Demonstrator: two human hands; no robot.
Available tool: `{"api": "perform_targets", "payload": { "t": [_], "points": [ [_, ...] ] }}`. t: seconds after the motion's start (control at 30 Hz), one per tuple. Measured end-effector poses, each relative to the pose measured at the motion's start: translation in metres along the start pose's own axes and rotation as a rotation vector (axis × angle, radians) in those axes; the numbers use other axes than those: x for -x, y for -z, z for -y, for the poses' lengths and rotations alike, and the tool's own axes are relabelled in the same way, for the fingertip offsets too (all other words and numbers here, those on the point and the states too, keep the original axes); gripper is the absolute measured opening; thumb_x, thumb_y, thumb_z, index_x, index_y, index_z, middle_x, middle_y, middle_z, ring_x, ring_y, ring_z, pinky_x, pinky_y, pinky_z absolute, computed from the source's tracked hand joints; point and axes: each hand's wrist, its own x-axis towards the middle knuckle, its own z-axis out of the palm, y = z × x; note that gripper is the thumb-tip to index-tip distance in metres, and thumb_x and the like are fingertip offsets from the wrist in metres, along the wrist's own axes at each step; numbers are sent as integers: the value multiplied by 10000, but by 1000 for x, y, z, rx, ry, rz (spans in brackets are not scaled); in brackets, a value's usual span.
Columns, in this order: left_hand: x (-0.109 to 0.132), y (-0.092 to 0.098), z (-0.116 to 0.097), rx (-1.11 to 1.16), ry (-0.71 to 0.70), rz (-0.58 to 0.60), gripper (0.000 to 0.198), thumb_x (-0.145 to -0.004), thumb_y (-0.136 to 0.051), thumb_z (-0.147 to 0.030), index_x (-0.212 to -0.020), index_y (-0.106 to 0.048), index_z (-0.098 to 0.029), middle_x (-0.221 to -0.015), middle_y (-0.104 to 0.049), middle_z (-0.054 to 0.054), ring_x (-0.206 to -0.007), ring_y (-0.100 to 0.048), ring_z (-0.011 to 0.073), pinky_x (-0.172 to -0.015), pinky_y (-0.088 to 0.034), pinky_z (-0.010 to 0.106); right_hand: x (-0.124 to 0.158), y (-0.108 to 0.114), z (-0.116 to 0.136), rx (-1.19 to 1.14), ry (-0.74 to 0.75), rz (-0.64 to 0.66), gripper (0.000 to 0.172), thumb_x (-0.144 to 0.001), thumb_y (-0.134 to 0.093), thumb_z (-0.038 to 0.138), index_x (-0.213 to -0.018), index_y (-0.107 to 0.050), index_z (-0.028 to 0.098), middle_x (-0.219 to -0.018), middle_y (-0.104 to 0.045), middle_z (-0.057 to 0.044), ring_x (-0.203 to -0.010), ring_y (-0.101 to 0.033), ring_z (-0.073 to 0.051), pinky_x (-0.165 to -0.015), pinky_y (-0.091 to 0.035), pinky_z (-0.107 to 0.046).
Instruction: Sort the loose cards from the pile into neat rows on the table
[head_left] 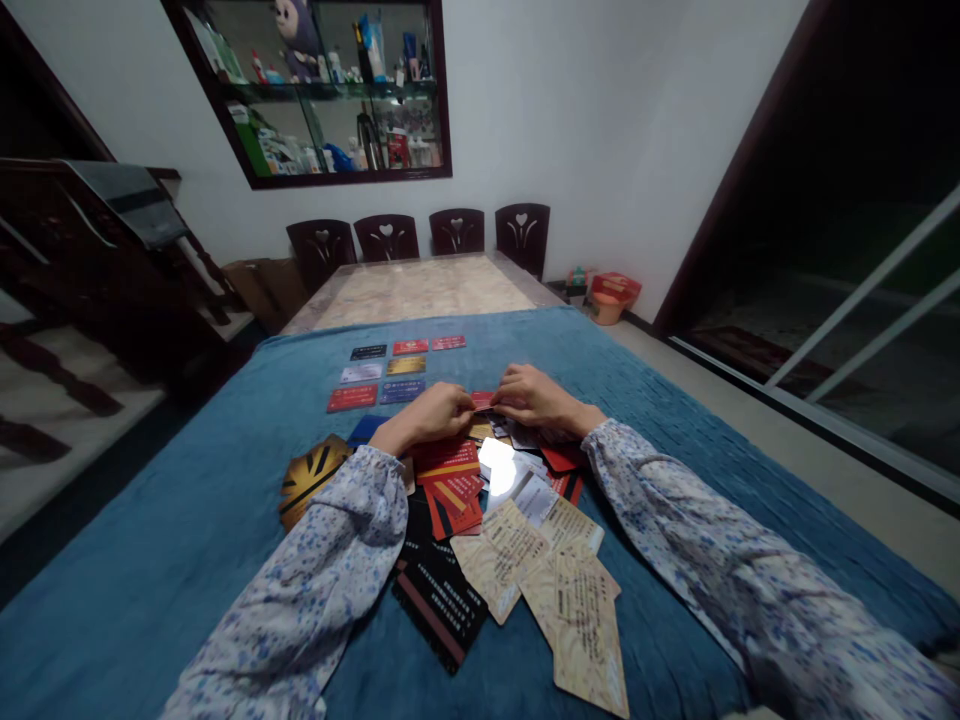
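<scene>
Between my two hands, just above a loose heap of plastic cards, is a red card (482, 400). My left hand (435, 412) pinches its left end, and my right hand (531, 396) has closed fingers on its right end. Below them spread red and orange cards (448, 462), a shiny white card (501, 468), beige cards (589, 625) and a black card (442, 605). Gold cards (309, 478) lie beside my left sleeve, near a blue card (365, 430). Behind my left hand, several cards sit in short rows, among them a purple-blue card (403, 390) and a gold card (406, 366).
A blue cloth (187, 480) covers the near part of the table; its marbled far end (427, 288) is uncovered. Dark chairs (386, 238) stand behind it. An orange bucket (607, 305) is on the floor at right, and a cardboard box (266, 285) at left.
</scene>
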Motion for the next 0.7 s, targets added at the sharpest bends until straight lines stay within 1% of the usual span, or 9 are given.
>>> {"api": "perform_targets", "payload": {
  "t": [0.1,0.27,0.4,0.5,0.63,0.7],
  "points": [
    [1,3,5,39,26,-30,247,-856,-558,-146,-820,-802,-136,-848,-770,85,-725,-622,145,-706,-445,241,-1,0,2,-27,-6,-51,219,-986,-602,282,-937,-796,192,-822,-729,-92,-858,-584,-220,-802,-445,-341],
    [-1,3,15,98,69,-103,264,-802,-554,-137,-851,-812,-120,-776,-774,54,-707,-614,137,-673,-450,211,0,-2,6,-67,-107,-135,257,-1009,-567,309,-955,-795,203,-860,-726,-94,-882,-608,-218,-811,-467,-330],
    [-3,-1,18,102,65,-171,321,-784,-531,-101,-913,-823,-134,-837,-794,55,-729,-629,142,-699,-462,220,0,-5,8,-53,-208,-183,256,-1007,-558,286,-1032,-797,197,-902,-719,-94,-867,-617,-209,-819,-475,-318],
    [-3,-5,20,68,67,-198,326,-779,-536,-78,-921,-823,-140,-849,-790,54,-745,-638,149,-727,-468,233,-1,-9,7,-15,-265,-201,253,-1000,-549,235,-1087,-782,189,-920,-701,-96,-859,-617,-208,-817,-471,-307],
    [-3,-11,22,33,87,-240,333,-792,-569,-84,-990,-822,-171,-903,-792,66,-810,-662,178,-786,-500,266,-2,-14,4,28,-298,-217,273,-1001,-530,208,-1172,-743,199,-965,-682,-93,-877,-612,-211,-838,-466,-304],
    [-4,-14,23,15,102,-272,368,-807,-568,-82,-1059,-816,-181,-957,-795,87,-858,-674,198,-822,-519,290,-1,-16,3,43,-299,-217,263,-1002,-531,211,-1170,-733,200,-967,-682,-93,-886,-605,-218,-842,-463,-310]
  ]
}}
